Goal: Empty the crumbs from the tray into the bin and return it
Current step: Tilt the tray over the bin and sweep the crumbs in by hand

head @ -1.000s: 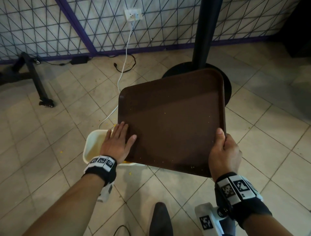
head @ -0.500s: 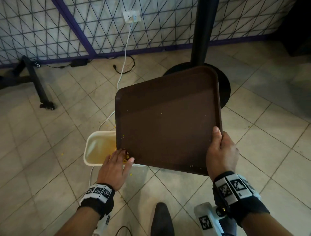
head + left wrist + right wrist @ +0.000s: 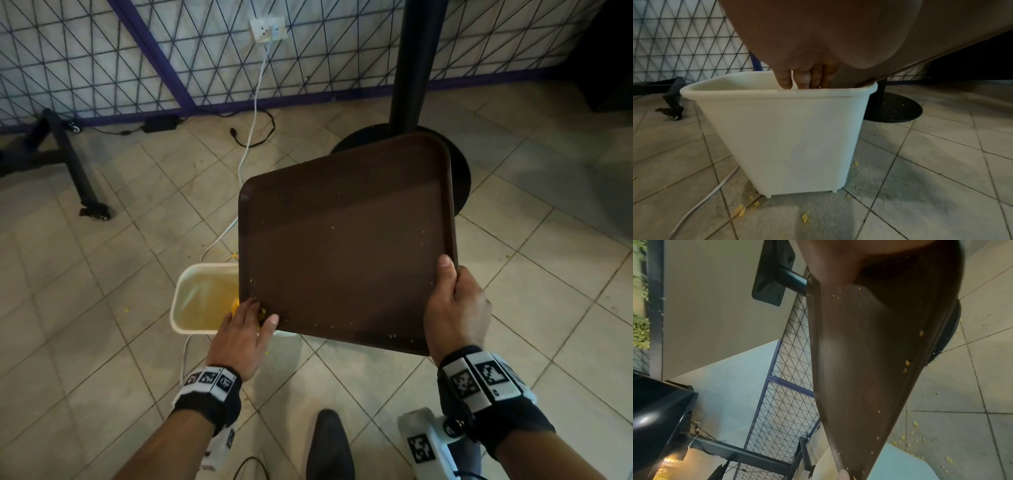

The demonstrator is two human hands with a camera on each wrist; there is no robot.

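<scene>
I see my right hand [image 3: 457,310] gripping the near right corner of the dark brown rectangular plastic tray [image 3: 346,240], thumb lying on the top face and fingers wrapped beneath. The tray is tilted, its near left corner lowest and hanging over the open white plastic bin [image 3: 202,296] on the tiled floor [image 3: 85,291]. My left hand [image 3: 241,334] lies flat at that low corner, fingers [image 3: 785,79] straight and together, pointing down just inside the bin's rim, touching the tray and holding nothing. Small yellow crumbs [image 3: 404,339] cling along the tray's near edge and dot its surface; more lie in the bin and scattered on the floor around its base. A white cable [image 3: 253,113] runs from the wall socket past the bin. Beyond the tray's far edge stands a black table pedestal [image 3: 416,68].
</scene>
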